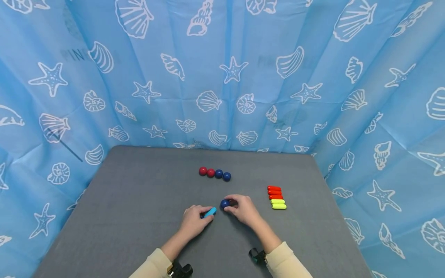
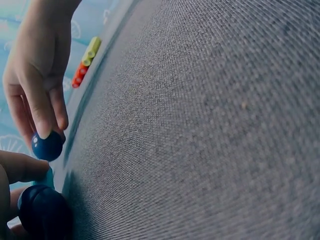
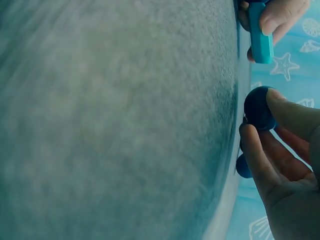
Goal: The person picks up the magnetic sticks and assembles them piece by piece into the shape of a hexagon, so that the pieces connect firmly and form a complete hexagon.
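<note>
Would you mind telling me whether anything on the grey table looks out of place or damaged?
Nothing stands out: four balls sit in a row, the capsules lie stacked neatly, and the grey table shows no spill or damage.

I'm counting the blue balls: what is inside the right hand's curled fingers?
The right hand pinches one dark blue ball. The right wrist view shows a second blue ball lower behind the fingers; anything deeper in the palm is covered.

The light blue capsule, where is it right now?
In the head view the light blue capsule sits near the table's front centre, pinched in the left hand, just left of the blue ball the right hand holds.
</note>
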Demonstrator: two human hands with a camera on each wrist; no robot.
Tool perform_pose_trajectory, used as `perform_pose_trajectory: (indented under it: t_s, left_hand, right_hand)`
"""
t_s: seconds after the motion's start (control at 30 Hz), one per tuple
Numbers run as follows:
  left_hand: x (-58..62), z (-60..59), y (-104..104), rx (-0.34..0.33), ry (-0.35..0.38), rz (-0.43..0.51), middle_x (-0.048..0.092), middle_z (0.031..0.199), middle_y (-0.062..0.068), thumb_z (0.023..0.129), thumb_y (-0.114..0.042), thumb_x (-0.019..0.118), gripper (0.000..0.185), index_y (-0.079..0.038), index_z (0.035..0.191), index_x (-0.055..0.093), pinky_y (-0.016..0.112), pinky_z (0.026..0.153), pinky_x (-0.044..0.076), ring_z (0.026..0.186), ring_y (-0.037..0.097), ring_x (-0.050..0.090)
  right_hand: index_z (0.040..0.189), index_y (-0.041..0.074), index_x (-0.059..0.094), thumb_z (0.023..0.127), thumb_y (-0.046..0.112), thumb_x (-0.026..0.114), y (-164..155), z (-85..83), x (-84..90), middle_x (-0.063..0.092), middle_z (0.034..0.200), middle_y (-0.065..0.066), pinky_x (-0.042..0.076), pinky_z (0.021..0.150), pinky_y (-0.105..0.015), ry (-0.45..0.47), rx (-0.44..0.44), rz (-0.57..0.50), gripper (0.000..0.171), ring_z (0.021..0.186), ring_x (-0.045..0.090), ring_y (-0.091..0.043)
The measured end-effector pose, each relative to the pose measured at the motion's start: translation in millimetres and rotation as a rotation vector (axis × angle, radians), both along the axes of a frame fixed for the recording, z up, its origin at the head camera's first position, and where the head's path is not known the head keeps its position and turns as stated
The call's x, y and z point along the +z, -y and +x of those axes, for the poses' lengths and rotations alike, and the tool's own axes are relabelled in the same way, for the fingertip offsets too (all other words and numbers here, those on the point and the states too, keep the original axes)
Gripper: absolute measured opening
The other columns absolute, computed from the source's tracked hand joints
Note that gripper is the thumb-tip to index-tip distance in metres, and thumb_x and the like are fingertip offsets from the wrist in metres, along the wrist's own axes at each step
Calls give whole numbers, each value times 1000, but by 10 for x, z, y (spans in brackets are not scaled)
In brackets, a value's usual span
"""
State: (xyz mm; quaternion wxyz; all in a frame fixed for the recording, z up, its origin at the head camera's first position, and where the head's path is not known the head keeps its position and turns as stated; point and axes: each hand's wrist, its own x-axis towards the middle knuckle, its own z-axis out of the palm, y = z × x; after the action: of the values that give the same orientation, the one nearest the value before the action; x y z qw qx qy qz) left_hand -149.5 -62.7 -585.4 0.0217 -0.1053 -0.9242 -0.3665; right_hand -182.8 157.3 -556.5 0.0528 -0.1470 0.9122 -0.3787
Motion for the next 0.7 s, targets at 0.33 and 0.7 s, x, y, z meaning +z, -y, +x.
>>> perform_pose_trajectory:
  t_s: [0.33,0.7]
  left_hand:
    - [-9,0,5,-21,10,-12,75,96,-3,87,-31,76,28,-20,113,78,37,79,42,82,12,59]
    - [6,-6,-14,-10,14,-22,75,94,-2,87,-32,77,31,-17,113,78,34,75,38,77,10,55]
  right_hand:
    - [119,8,71,91,15,76,69,-3,-15,72,112,-8,58,82,-36,41,79,-67,30,98,71,-21]
    - [123,6,70,92,13,74,116,-34,-31,72,113,-8,57,84,-32,82,99,-110,31,102,70,-21]
